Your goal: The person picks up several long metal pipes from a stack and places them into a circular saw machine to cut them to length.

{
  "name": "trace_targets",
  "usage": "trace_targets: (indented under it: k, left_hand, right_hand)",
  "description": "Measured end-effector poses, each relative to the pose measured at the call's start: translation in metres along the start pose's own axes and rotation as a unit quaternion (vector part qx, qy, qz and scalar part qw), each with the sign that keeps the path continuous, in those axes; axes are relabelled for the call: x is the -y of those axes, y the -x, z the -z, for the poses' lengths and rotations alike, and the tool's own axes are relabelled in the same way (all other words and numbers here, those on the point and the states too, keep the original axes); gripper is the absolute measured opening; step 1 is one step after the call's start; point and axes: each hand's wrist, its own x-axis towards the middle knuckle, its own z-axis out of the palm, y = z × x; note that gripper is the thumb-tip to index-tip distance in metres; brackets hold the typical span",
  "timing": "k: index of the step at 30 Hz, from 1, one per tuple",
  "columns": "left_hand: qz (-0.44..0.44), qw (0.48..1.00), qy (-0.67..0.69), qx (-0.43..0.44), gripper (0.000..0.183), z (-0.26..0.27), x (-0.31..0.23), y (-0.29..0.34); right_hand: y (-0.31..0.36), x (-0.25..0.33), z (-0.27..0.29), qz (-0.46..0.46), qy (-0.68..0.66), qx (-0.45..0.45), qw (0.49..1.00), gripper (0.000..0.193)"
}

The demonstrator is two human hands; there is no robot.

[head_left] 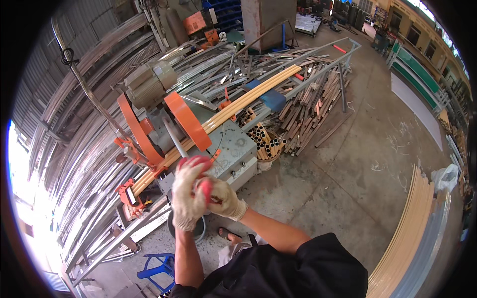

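Note:
Both my hands wear off-white knit gloves with red-coated palms, and they are pressed together in front of the cut-off saw (186, 121). My left hand (186, 191) is upright with its fingers bent. Against it, my right hand (226, 198) has its fingers curled in; what either one holds, if anything, is hidden. The saw's grey lever (174, 133) runs down behind my left glove, and contact with it cannot be made out. Several tan tubes (253, 97) lie side by side through the saw, under its orange guards, with their near ends by an orange stop (130, 196).
A bucket of cut tan tubes (268, 144) stands right of the grey saw base (233, 154). Scrap metal bars (313, 107) pile up behind it. Long tan tubes (405, 233) lie on the floor at right. A blue stool (158, 270) is at lower left.

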Motion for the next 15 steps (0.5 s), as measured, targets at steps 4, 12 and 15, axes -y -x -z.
trace_targets:
  k: [4,12,15]
  left_hand:
    - [0.024,0.987,0.113,0.114,0.032,-0.019,0.026,0.007]
    - [0.089,0.952,0.290,-0.033,0.034,-0.041,0.039,0.039]
    - [0.009,0.974,0.227,-0.028,0.034,-0.038,0.037,0.033]
  right_hand:
    - [0.030,-0.013,0.005,-0.053,-0.022,0.047,0.997,0.036]
    - [0.020,-0.015,0.007,0.111,0.072,0.050,0.990,0.039]
    - [0.018,-0.015,0.009,0.129,0.077,0.064,0.987,0.043]
